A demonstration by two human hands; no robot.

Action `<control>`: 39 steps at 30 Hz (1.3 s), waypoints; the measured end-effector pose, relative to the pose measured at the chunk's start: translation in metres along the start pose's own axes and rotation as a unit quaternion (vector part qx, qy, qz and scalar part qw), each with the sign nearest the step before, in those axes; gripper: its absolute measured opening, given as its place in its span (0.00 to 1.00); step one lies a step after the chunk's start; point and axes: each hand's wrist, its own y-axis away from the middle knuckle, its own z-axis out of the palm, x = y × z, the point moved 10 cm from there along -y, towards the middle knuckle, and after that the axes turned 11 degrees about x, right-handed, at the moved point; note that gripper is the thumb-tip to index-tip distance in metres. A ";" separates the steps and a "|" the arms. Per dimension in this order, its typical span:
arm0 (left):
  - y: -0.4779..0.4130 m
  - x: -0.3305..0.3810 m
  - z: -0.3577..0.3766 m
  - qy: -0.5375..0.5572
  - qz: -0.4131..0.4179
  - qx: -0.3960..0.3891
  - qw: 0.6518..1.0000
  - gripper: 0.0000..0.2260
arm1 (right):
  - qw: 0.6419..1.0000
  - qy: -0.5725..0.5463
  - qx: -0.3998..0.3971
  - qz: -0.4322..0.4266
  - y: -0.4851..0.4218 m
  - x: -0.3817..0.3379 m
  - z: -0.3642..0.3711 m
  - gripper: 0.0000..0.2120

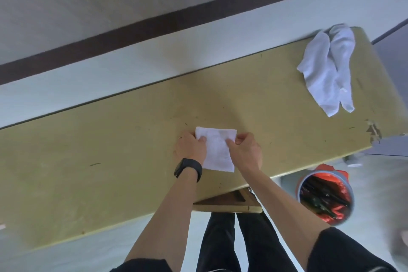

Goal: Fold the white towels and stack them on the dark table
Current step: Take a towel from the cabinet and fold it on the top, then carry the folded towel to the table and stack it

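A small folded white towel (217,150) lies flat on the yellowish table (110,150) near its front edge. My left hand (192,147) holds the towel's left edge, the thumb lying on top of the cloth. My right hand (244,150) pinches its right edge near the far corner. A black watch sits on my left wrist. At the table's far right end lies a crumpled pile of white towels (329,73), unfolded.
A round bin (326,196) lined with a red bag stands on the floor by the table's right front corner. That corner of the table is chipped. A wall with a dark stripe runs behind the table. My legs stand at the front edge.
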 end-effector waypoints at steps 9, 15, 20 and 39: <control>0.020 -0.004 -0.007 0.170 -0.027 -0.068 0.983 0.14 | 0.991 -0.107 -0.081 0.014 0.002 0.003 -0.003 0.11; 0.051 0.006 -0.072 0.260 0.025 -0.077 0.962 0.16 | 0.974 -0.155 -0.118 -0.115 0.033 -0.033 -0.049 0.02; 0.091 0.037 -0.185 0.324 0.116 -0.018 0.939 0.12 | 0.939 -0.173 -0.091 -0.284 0.082 -0.120 -0.126 0.04; 0.394 -0.025 -0.434 0.421 0.183 0.464 0.757 0.07 | 0.719 -0.255 -0.058 -0.644 0.381 -0.233 -0.298 0.09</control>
